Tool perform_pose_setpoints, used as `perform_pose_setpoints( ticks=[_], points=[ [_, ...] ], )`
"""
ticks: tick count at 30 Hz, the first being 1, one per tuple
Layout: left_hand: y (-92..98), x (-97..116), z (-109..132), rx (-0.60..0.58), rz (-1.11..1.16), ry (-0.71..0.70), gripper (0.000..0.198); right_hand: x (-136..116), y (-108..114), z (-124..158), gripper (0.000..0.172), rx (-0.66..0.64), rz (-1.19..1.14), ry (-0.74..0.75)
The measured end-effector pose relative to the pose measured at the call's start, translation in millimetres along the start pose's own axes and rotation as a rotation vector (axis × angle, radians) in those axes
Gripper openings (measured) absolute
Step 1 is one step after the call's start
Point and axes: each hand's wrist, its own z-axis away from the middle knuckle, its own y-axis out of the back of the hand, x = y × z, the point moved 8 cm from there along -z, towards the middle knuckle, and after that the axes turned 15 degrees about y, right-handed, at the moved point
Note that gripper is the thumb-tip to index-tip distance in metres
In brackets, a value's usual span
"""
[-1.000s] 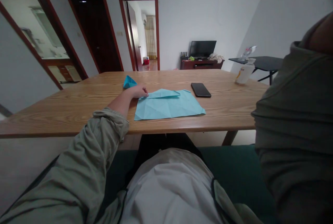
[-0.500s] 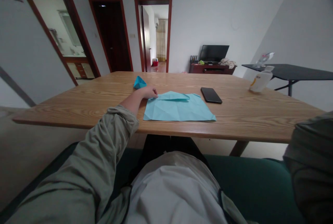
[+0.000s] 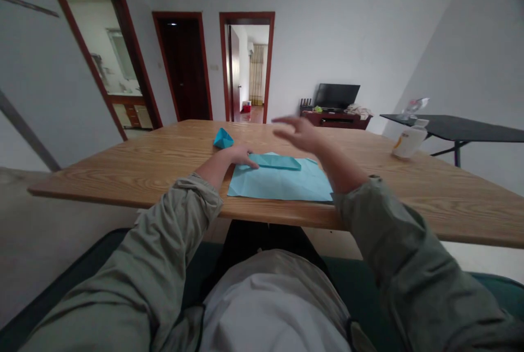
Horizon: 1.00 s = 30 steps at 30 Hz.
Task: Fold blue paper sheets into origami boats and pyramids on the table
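Two hands work over a light blue paper sheet (image 3: 282, 185) near the tabletop (image 3: 123, 166) edge. The left hand (image 3: 241, 154) lies fingers-down on its folded far-left corner, gripping nothing. The right hand (image 3: 301, 133) hovers above, spread open and empty. A small folded blue paper (image 3: 223, 138) sits just beyond. The label on the white bottle (image 3: 407, 142) is too small to read.

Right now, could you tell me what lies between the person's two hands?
Head view: the folded top edge of the light blue paper sheet lies between the left hand, touching its corner, and the raised, open right hand.
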Motion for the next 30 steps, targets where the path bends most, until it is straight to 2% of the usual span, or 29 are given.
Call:
perform_pose_setpoints(
  ticks=[4,9,15,20,23,27,30],
  points=[
    [0.5,-1.7,-4.1,0.038,0.034,0.014,0.059,29.6,-78.4,31.9,0.092,-0.433,0.073,-0.288],
    [0.6,-2.8,-8.9,0.084,0.088,0.041,0.065,32.3,-105.0,36.1,0.092,-0.447,0.081,-0.214],
    [-3.5,-4.3,-12.3,0.030,0.238,0.037,0.053,35.2,-114.7,40.9,0.090,-0.475,0.044,-0.248],
    [3.0,1.0,-5.7,-0.002,0.791,0.014,0.047,30.0,-107.8,38.9,0.093,-0.329,-0.049,-0.160],
    [20.3,10.0,4.0,0.085,1.062,-0.062,0.045,32.7,-100.3,32.6,0.079,-0.202,-0.082,-0.119],
    [44.3,19.9,17.1,0.286,1.188,-0.092,0.046,45.6,-84.9,21.4,0.046,0.004,-0.197,-0.131],
    [47.2,35.1,21.5,0.345,1.180,-0.123,0.042,62.7,-66.1,21.5,0.044,0.241,-0.302,-0.288]
  ],
)
